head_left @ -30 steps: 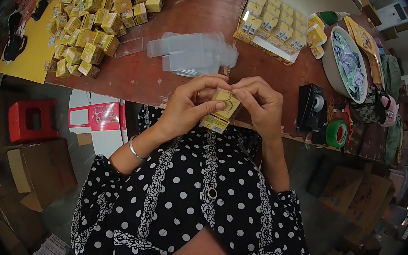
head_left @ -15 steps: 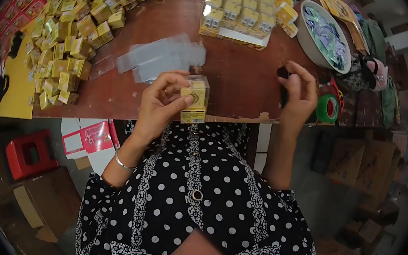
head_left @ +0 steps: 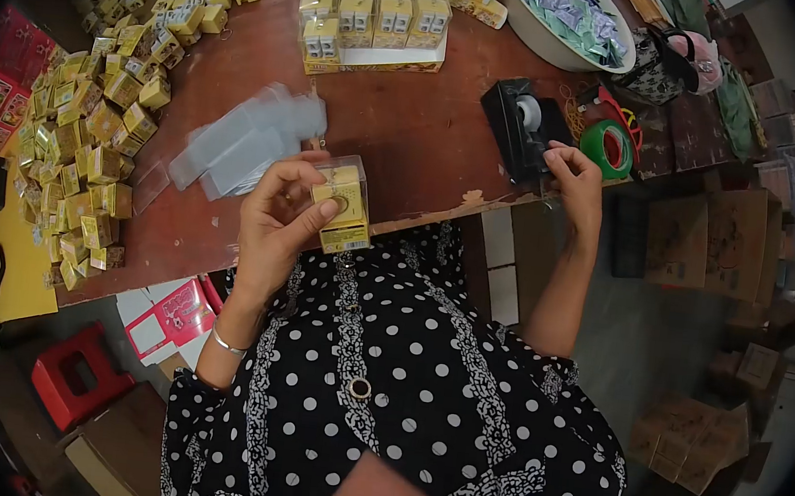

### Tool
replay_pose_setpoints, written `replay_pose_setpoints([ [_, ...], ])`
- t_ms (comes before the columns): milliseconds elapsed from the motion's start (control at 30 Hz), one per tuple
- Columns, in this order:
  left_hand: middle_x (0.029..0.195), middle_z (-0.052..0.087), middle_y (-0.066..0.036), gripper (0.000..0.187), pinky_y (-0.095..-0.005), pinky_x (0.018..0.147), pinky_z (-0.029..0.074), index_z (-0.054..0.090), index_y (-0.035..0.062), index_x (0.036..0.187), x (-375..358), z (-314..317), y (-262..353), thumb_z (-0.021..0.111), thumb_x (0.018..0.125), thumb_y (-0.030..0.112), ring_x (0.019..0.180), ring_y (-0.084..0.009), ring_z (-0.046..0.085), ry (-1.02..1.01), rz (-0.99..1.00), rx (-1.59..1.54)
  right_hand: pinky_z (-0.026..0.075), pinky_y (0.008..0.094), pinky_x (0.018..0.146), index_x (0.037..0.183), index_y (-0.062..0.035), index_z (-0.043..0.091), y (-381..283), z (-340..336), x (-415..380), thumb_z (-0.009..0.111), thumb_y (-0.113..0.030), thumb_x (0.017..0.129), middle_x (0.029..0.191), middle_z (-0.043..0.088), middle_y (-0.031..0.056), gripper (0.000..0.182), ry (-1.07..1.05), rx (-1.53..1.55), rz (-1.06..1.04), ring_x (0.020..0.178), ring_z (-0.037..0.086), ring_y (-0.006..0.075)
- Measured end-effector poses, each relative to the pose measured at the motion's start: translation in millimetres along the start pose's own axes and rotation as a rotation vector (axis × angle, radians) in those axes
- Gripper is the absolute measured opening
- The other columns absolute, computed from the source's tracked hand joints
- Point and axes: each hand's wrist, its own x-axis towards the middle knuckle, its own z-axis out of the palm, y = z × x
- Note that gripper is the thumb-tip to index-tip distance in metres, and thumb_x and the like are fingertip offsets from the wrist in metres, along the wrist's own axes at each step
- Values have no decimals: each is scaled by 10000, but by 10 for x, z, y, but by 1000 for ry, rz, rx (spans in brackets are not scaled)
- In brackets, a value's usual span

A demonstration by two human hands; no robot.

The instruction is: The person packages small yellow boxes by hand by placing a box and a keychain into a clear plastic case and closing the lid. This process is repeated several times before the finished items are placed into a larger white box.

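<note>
In my left hand (head_left: pixel 274 221) I hold a small yellow box (head_left: pixel 344 206) inside a clear plastic case, thumb across its front and fingers behind. It is tilted slightly, just off the table's front edge. My right hand (head_left: pixel 577 178) is beside the near end of a black tape dispenser (head_left: pixel 502 128), which carries a white-cored roll of tape (head_left: pixel 528 113). Thumb and forefinger are pinched together there; whatever lies between them is too small or clear to make out. Flat clear plastic sleeves (head_left: pixel 248 145) lie in a stack beyond my left hand.
Many small yellow boxes (head_left: pixel 101 120) are heaped at the left. A display carton (head_left: pixel 374 60) holds rows of yellow packs. At the back right stands a white basin (head_left: pixel 573 53) of green and purple packets. A green tape roll (head_left: pixel 606 149) lies beyond my right hand.
My right hand has drawn back towards me from the dispenser, which now shows more fully. The view has shifted. My left hand keeps its grip on the cased box.
</note>
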Motion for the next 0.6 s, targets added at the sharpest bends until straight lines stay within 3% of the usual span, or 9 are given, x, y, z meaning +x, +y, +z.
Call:
replay_pose_setpoints([
  [167,1408,511,-138,253,-313,997,526,576,36,1114,6,30,8,715,917,-39,1173,-170,608,6,5,-35,464,210,653,986,-17,724,84,-25,23,716,-237,957,1319,652,96,222,-67,130,43,806,613,50],
  [333,1405,513,-141,248,-312,1002,521,575,37,1113,7,27,-31,707,920,-46,1178,-174,607,-11,-4,-6,567,269,825,1054,-3,698,3,-4,-161,680,-200,989,1403,594,128,208,27,478,59,1049,651,127],
  [600,1399,517,-141,237,-308,998,520,576,37,1107,32,47,-25,703,923,-43,1168,-175,614,-20,-1,-32,568,271,883,995,19,687,505,132,-282,687,-132,984,1475,515,166,151,79,434,-111,1065,634,120],
])
